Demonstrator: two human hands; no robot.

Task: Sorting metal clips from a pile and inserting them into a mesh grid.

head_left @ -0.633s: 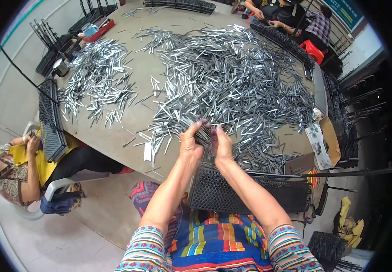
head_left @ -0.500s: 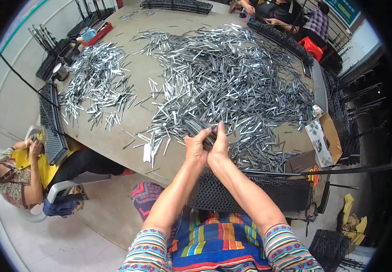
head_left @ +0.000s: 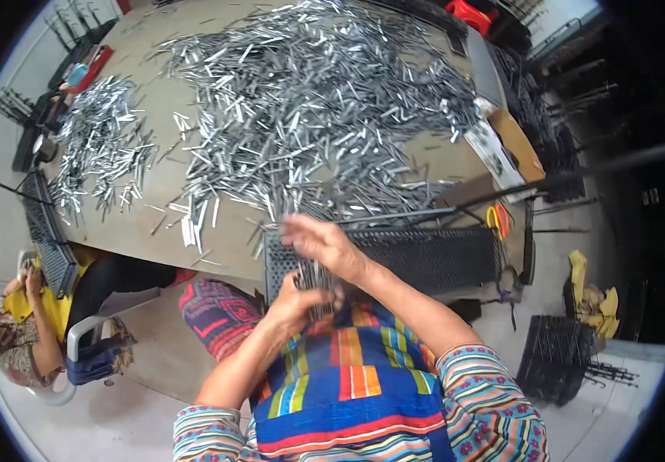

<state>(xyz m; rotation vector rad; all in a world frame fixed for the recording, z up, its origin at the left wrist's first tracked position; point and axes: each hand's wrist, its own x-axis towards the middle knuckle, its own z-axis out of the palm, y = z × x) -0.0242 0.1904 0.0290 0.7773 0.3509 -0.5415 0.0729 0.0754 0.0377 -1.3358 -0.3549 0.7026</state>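
Close in front of my body, my left hand [head_left: 302, 302] is closed round a bundle of thin grey metal strips [head_left: 315, 279], which stand roughly upright in the grip. Above the bundle's top ends is my right hand [head_left: 325, 248], its fingers stretched out and somewhat blurred; whether its palm touches the strips I cannot tell. Behind the hands, a large heap of loose metal strips [head_left: 294, 100] covers much of the table [head_left: 136, 231]. Right by the hands at the table's near edge lies a long black perforated rack [head_left: 432, 258].
A smaller pile of strips [head_left: 101, 142] lies to the left. An open cardboard box [head_left: 506, 150] and scissors with red and yellow handles [head_left: 498, 221] are at the right. A seated co-worker [head_left: 32, 331] is at the left, by another black rack [head_left: 49, 231].
Both hands have come back from the heap toward my body with strips. The right hand has parted from the left and opened above the bundle. My view has tilted down and shifted right.
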